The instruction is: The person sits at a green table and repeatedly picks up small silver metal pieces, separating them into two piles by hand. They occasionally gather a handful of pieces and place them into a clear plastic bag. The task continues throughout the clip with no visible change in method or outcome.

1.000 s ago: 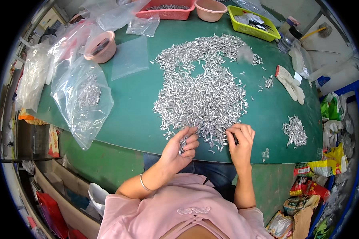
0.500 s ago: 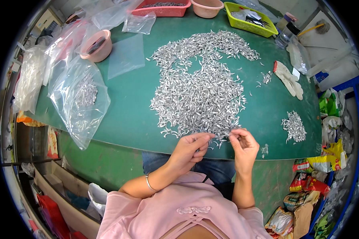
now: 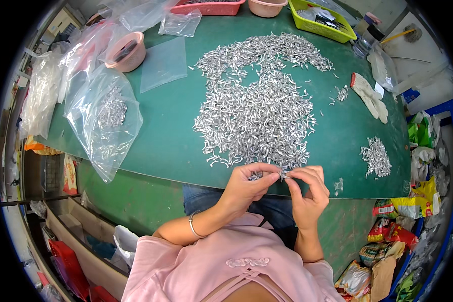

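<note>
A big heap of small curved silvery metal pieces (image 3: 256, 110) covers the middle of the green table (image 3: 166, 131). At its near edge my two hands meet. My left hand (image 3: 249, 189) is closed, thumb and forefinger pinching a small silvery piece (image 3: 283, 174); more silvery bits show inside the curl of its fingers. From the other side, the fingertips of my right hand (image 3: 309, 194) close on the same piece. Its exact shape is partly hidden by the fingertips. A smaller pile of these pieces (image 3: 376, 158) lies off to the right.
A clear plastic bag (image 3: 103, 128) with silvery pieces inside lies at left, near a pink bowl (image 3: 132, 59) and a flat plastic sheet (image 3: 163, 65). A white glove (image 3: 370, 98) rests at right. Along the back stand a red tray (image 3: 206, 8) and a yellow-green basket (image 3: 322, 29).
My hands, slightly apart before, have come together at the fingertips around one small piece. The left hand has turned, showing bits within its fingers. The whole view has shifted slightly.
</note>
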Available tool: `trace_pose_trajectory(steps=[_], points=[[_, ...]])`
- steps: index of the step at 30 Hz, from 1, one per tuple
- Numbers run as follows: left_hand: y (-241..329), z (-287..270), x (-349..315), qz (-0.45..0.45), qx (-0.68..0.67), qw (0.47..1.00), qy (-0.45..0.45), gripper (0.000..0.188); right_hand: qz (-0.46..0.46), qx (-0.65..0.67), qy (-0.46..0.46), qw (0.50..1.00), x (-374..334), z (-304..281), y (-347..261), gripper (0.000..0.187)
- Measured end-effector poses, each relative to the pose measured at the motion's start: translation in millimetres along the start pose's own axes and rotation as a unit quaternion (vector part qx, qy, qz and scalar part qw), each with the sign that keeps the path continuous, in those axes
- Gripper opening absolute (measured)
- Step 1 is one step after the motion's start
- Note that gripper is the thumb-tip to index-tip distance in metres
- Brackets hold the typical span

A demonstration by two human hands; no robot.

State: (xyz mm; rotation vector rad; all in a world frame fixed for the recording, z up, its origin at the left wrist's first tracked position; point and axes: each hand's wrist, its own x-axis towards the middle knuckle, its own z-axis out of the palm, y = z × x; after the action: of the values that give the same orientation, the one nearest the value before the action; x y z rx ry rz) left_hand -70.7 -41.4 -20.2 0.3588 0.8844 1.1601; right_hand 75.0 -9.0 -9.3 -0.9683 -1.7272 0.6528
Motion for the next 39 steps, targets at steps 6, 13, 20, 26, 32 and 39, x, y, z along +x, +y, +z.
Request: trace_pose_trajectory(steps=[6, 13, 20, 26, 32, 39], points=[[-2.3, 0.7, 2.3, -0.025, -0.01, 1.0, 0.003, 0.014, 0.109, 0.125, -0.001, 0.986, -5.9, 0.1, 7.7, 0.017], [-0.8, -3.6, 5.1, -0.03, 0.0, 1.0, 0.007, 0.014, 0.128, -0.173, 0.25, 0.944, 18.7, -88.0, 79.0, 0.012], [-7.1, -6.0, 8.3, -0.053, -0.025, 0.998, 0.01, 0.014, 0.045, -0.338, 0.191, 0.921, 14.3, -79.6, 83.0, 0.01], [-4.6, -12.9, 4.0, -0.05, -0.013, 0.998, 0.035, 0.014, -0.013, -0.189, -0.039, 0.981, 19.9, 2.8, 44.9, 0.014], [-4.0, -18.2, 5.3, -0.048, -0.032, 0.998, 0.026, 0.017, -0.014, -0.26, -0.108, 0.959, 20.2, 17.0, 41.8, 0.012], [-5.8, -14.9, 6.9, -0.035, -0.027, 0.998, 0.033, 0.015, 0.034, -0.135, -0.05, 0.989, 15.8, 11.6, 41.3, 0.007]])
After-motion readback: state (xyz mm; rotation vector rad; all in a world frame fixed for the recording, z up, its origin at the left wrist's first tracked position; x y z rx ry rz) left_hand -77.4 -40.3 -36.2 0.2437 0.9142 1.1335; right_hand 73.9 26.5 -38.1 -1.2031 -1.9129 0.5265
